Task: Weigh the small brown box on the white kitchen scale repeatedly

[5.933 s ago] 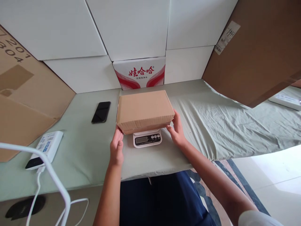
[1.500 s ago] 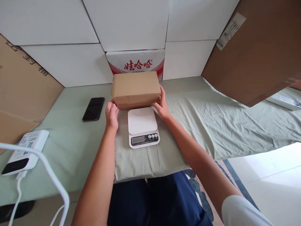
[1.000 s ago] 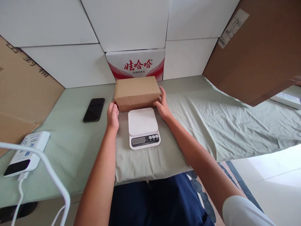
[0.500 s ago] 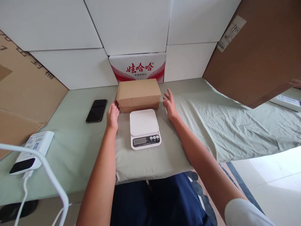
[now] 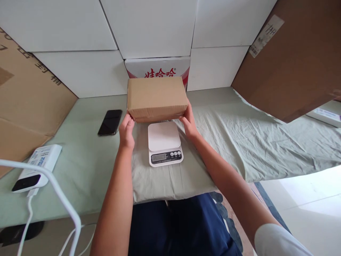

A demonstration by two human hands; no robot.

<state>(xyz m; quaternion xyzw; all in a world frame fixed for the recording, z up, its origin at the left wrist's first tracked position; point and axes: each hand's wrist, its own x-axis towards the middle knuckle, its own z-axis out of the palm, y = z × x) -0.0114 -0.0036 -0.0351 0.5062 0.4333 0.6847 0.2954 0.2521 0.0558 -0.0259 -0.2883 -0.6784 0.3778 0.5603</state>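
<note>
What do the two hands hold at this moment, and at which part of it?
Both hands hold the cardboard box by its ends: the left hand at its lower left corner, the right hand at its lower right corner, behind the scale.

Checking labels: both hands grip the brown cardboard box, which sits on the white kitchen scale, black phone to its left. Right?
Not quite. In the head view the brown cardboard box is held behind the white kitchen scale, whose platform is bare. Left hand and right hand grip it; the black phone lies left.
</note>
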